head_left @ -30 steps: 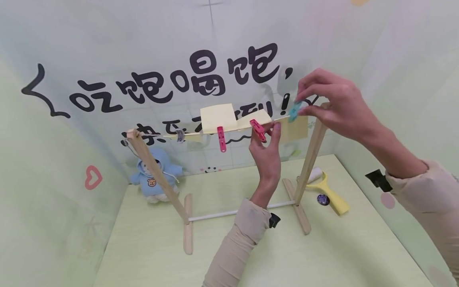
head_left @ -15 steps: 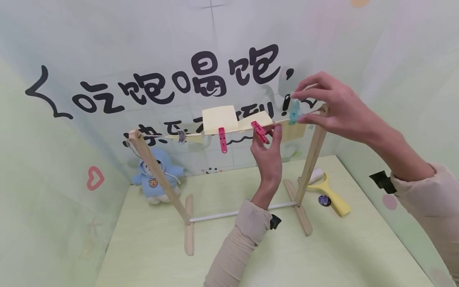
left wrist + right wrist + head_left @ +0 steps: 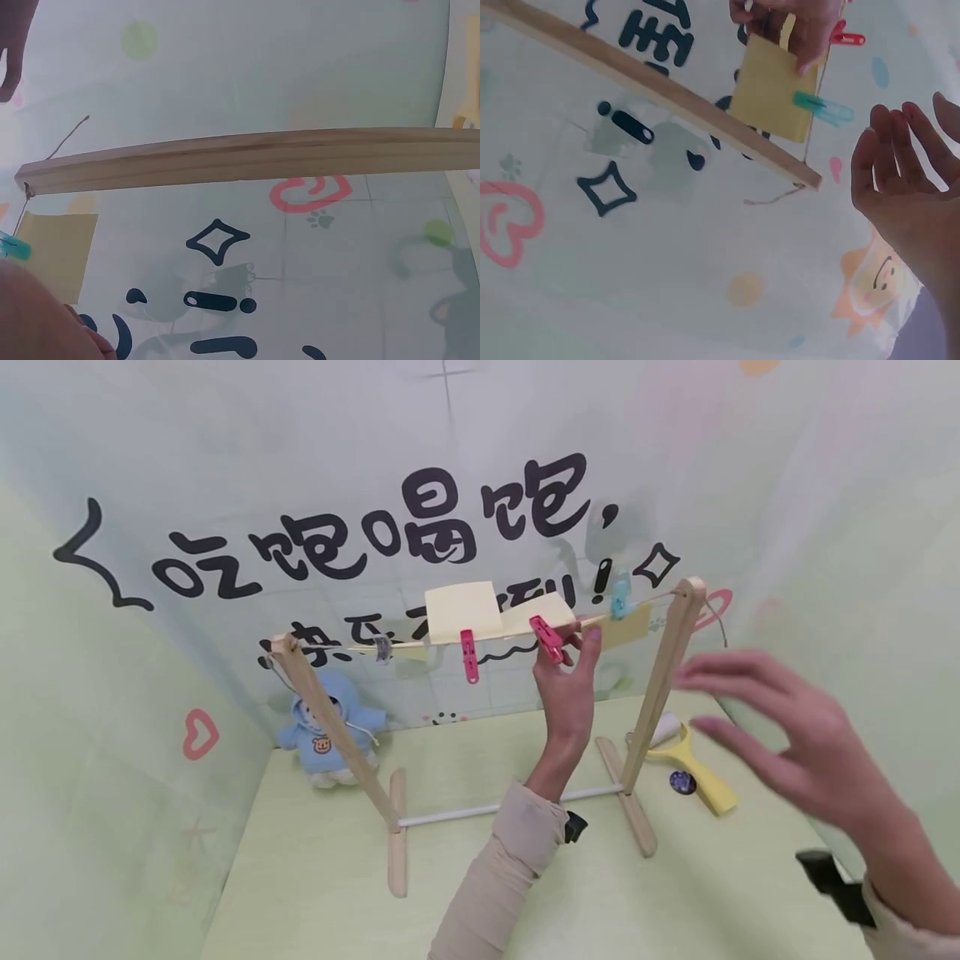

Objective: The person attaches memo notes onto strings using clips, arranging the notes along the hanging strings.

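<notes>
A string runs across the top of a wooden frame. From its right part hangs a yellow paper note, with a light-blue clothespin standing upright on the string there. My left hand pinches this note near its left edge, thumb in front, as the right wrist view of the note also shows. My right hand, holding nothing, is right of the frame with fingers apart. Pink clothespins clip two pale notes mid-string. A grey clip sits further left.
Behind the left post sits a blue-hooded plush toy. A yellow-handled lint roller and a small dark round sticker lie by the right post. A white bar joins the frame's feet. Printed walls enclose the table.
My right hand has let go of the light-blue clothespin and moved down and right, leaving it on the string. My left hand stays at the note.
</notes>
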{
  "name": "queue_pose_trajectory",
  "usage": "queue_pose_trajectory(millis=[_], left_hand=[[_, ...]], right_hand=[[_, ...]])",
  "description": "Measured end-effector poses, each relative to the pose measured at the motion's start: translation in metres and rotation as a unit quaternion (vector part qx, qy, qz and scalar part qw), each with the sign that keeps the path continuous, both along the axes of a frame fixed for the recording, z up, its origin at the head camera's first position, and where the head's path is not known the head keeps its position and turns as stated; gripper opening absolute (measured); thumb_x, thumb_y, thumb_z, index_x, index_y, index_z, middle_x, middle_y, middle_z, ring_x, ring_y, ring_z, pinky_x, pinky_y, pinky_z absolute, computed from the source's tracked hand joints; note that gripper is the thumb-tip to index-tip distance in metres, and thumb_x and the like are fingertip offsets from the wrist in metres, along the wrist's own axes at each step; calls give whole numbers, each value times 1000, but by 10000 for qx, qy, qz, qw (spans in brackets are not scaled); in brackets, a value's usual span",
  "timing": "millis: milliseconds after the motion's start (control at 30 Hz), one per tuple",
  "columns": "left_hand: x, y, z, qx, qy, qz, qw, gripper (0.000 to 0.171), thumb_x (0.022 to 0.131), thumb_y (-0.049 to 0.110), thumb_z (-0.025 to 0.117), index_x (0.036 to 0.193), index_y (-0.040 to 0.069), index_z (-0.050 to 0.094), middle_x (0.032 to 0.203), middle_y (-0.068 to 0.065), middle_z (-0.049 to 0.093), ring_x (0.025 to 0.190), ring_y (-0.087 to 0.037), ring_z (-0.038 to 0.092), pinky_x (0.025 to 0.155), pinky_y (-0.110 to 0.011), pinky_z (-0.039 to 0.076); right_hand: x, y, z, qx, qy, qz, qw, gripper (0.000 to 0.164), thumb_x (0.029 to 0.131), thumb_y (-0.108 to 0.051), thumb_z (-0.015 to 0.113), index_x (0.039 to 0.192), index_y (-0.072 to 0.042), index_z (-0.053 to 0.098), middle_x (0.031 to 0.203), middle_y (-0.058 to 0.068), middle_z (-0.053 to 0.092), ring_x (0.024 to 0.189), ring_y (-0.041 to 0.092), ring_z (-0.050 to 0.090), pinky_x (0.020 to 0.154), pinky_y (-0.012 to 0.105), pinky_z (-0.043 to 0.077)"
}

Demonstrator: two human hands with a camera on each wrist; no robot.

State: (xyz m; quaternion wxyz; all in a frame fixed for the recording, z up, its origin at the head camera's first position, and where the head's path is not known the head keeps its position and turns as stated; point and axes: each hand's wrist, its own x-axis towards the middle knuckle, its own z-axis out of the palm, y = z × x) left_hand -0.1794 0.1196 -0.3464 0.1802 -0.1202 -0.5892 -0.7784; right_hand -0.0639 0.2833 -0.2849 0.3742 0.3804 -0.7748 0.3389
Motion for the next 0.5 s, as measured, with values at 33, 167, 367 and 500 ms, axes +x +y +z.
queue_pose_trajectory(millis=[33, 167, 367, 500], left_hand=[[0, -2, -2, -103, -1, -41, 9999, 28, 105, 24, 74, 120, 2, 67, 106, -4, 66, 99, -2, 52, 87, -33, 38], [2, -9, -14, -346, -28, -220, 9992, 27, 105, 22, 73, 127, 5, 68, 119, -10, 68, 101, -2, 53, 88, -29, 37], [23, -30, -49, -670, -457, -448, 9957, 25, 112, 23, 64, 128, 5, 71, 126, -14, 73, 103, -10, 59, 89, -25, 43], [50, -54, -94, -1149, -840, -831, 9863, 28, 116, 24, 57, 116, 3, 76, 107, -17, 77, 91, -11, 65, 84, -23, 52]], right_hand=[[7, 0, -13, 2, -112, 109, 9999, 57, 110, -42, 65, 111, 14, 76, 131, 4, 74, 132, 6, 65, 114, 18, 47], [29, 5, -68, 88, -874, 160, 9960, 40, 111, -35, 66, 120, 3, 78, 128, 7, 74, 131, 7, 64, 113, 16, 45], [55, 18, -141, 436, -1706, 174, 9842, 38, 94, 8, 78, 121, -18, 76, 120, -5, 74, 118, 3, 66, 104, 10, 47], [69, 26, -175, 526, -2224, 243, 9732, 54, 87, 21, 73, 108, -28, 71, 102, -16, 71, 94, -1, 65, 83, 11, 48]])
